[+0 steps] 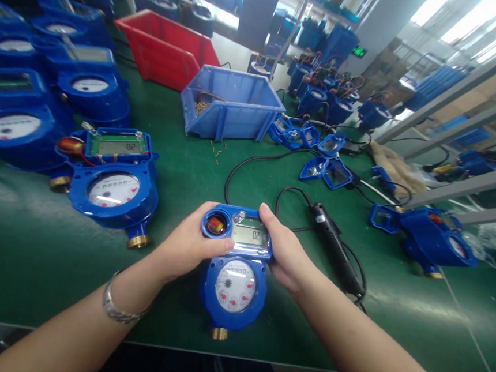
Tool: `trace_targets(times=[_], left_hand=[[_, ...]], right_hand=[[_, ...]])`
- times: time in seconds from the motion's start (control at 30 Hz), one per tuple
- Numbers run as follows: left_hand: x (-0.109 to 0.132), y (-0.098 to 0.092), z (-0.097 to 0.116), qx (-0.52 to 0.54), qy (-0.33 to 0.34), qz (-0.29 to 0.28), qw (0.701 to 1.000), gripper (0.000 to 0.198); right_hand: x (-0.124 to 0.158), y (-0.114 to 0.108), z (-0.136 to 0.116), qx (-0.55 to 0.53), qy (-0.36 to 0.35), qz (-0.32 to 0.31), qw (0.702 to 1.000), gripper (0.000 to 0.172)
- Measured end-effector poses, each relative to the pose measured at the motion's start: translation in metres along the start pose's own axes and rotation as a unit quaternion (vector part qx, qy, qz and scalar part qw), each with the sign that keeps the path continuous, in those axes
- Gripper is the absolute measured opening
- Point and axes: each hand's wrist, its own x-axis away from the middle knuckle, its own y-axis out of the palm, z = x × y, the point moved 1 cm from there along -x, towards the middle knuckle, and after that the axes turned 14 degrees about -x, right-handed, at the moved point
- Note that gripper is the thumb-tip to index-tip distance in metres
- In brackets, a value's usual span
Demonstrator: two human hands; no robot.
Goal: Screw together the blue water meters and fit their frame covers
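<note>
The left hand (pixel 188 244) and right hand (pixel 283 250) both clasp a blue water meter (pixel 235 266) lying on the green table mat (pixel 16 258), fingers curled round its LCD display head, left thumb pressed on the top face. Just right of the meter lies a black electric screwdriver (pixel 337 254) with its cable. Left of the meter sits an open meter (pixel 111 183) showing its circuit board. Beyond the meter stands a blue parts bin (pixel 231 106), with a red bin (pixel 164 48) behind that.
</note>
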Motion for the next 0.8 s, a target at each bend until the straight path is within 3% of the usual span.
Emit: trace_targets(times=[0.37, 0.57, 0.67, 0.73, 0.8], left_hand=[[0.002, -0.002, -0.006, 0.004, -0.01, 0.018, 1.0, 0.064], [0.006, 0.001, -0.003, 0.071, -0.011, -0.082, 0.994, 0.051], [0.01, -0.003, 0.01, 0.022, -0.001, -0.106, 0.994, 0.057], [0.015, -0.008, 0.022, -0.064, 0.036, -0.076, 0.994, 0.069], [0.022, -0.011, 0.033, -0.207, 0.121, -0.016, 0.971, 0.083]], right_hand=[[-0.009, -0.008, 0.012, 0.008, -0.091, -0.002, 0.996, 0.038], [-0.01, -0.01, 0.013, 0.038, -0.104, -0.03, 0.993, 0.042], [0.002, -0.011, 0.003, 0.058, -0.112, -0.08, 0.989, 0.045], [0.018, -0.014, -0.011, 0.097, -0.139, -0.121, 0.978, 0.052], [0.036, -0.019, -0.029, 0.172, -0.171, -0.174, 0.954, 0.068]])
